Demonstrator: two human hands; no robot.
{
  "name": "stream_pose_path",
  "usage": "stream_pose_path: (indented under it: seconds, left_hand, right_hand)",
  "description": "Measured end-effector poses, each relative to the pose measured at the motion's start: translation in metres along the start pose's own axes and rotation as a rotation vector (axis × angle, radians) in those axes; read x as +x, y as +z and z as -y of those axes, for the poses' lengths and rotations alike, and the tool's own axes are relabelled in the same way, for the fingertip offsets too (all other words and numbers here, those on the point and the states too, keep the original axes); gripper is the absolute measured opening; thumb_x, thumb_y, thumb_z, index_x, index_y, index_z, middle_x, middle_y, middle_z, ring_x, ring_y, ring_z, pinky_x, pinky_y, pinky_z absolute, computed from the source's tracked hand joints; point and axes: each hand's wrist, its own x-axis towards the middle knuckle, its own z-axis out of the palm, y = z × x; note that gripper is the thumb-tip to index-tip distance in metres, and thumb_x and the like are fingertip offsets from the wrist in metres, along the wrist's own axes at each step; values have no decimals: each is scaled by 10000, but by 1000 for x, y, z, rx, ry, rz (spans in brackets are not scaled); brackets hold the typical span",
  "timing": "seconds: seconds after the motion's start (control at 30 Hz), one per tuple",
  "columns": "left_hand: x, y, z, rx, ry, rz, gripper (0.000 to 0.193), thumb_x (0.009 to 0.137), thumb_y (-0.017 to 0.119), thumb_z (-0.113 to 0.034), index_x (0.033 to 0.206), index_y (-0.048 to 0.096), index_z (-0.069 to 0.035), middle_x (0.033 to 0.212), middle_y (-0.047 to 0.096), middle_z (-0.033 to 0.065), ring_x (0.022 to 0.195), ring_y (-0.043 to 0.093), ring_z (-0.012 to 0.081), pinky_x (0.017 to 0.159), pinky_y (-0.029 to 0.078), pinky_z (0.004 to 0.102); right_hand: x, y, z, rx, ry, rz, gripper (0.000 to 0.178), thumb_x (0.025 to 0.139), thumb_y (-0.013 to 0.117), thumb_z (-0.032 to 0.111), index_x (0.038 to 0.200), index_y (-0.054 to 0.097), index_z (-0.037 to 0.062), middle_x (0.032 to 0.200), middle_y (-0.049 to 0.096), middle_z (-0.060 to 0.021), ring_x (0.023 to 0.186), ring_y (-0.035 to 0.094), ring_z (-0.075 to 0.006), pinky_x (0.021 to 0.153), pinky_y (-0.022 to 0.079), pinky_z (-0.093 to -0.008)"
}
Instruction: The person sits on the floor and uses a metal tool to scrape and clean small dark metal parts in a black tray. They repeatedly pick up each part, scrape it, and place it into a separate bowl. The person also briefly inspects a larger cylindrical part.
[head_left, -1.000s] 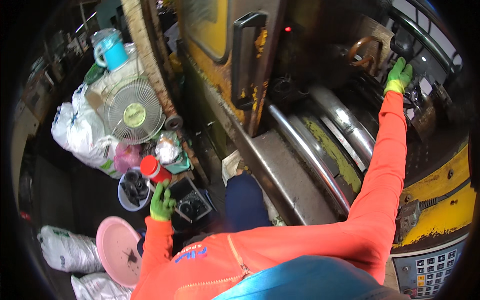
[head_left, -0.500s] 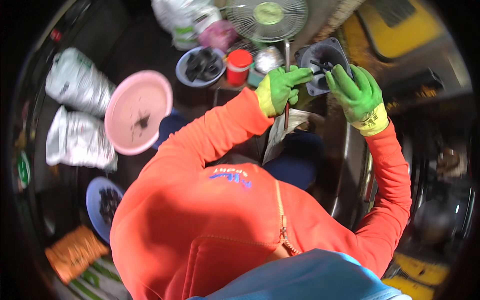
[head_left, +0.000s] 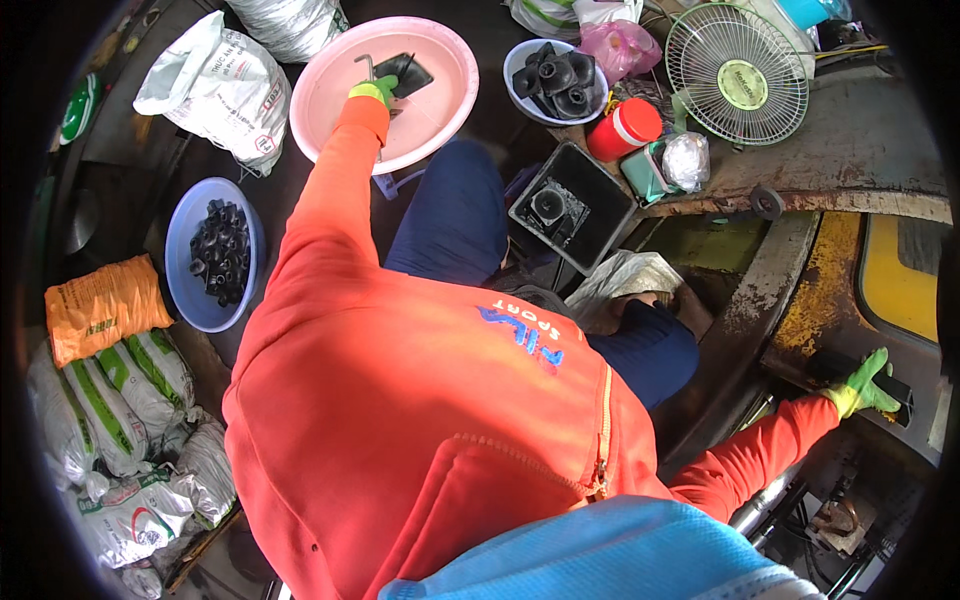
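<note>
My left hand [head_left: 376,90], in a green and yellow glove, is over the pink basin [head_left: 460,95] at the upper left. It is closed around a thin bent metal rod [head_left: 364,64]. Right beside its fingers is a black square-flanged part [head_left: 404,72]; I cannot tell whether the fingers hold it or it lies in the basin. Far to the right, my gloved right hand [head_left: 868,388] grips a black handle [head_left: 835,368] on the worn yellow machine [head_left: 815,270].
Black parts fill one blue basin [head_left: 217,255] at left and another [head_left: 556,80] at top. A black square bin [head_left: 572,205] stands between my knees and a red jar [head_left: 625,130]. A fan [head_left: 738,75] is at upper right. Sacks [head_left: 225,90] line the left.
My left hand has swung left to the pink basin with the rod. The right hand has let go of the black flanged part and moved down right to the handle. My view has shifted.
</note>
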Motion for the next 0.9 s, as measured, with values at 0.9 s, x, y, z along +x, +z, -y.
stream_pose_path:
  seconds: [0.9]
  left_hand:
    - [-266,250,41,-681,-363,870,250,878,566,-229,722,502,-44,599,534,97,384,429,180,378,383,291]
  right_hand:
    - [-148,-64,109,-799,-970,-396,584,748,630,325,1188,395,21,1035,455,-150,923,451,-308,815,384,-457]
